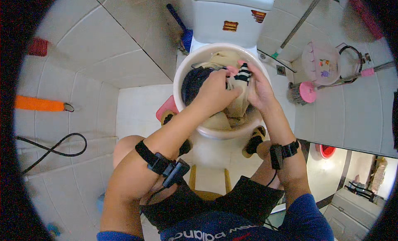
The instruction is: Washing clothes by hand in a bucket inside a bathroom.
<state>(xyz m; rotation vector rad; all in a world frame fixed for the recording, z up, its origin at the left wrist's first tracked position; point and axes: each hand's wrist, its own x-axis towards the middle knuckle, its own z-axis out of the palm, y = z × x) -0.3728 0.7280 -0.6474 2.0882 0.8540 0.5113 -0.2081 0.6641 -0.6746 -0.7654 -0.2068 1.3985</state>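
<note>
Between my knees stands a round white basin [179,90] full of wet clothes. My left hand [216,92] is closed on a beige garment [237,105], its fingers bent over the cloth. On the garment's right side my right hand [260,88] grips the same cloth near a black-and-white striped band [243,73]. Some pink material shows by the fingertips of both hands. A dark garment [191,84] lies in the left of the basin, left of my left hand. More beige cloth [224,59] rests at the far side. My fingers hide part of the held garment.
Behind the basin is a white toilet [230,17], with a blue brush [187,39] at its left. Against the right wall are a pink-backed brush [306,92], a clear plastic basket [321,63] and long poles. An orange handle [40,103] hangs at left.
</note>
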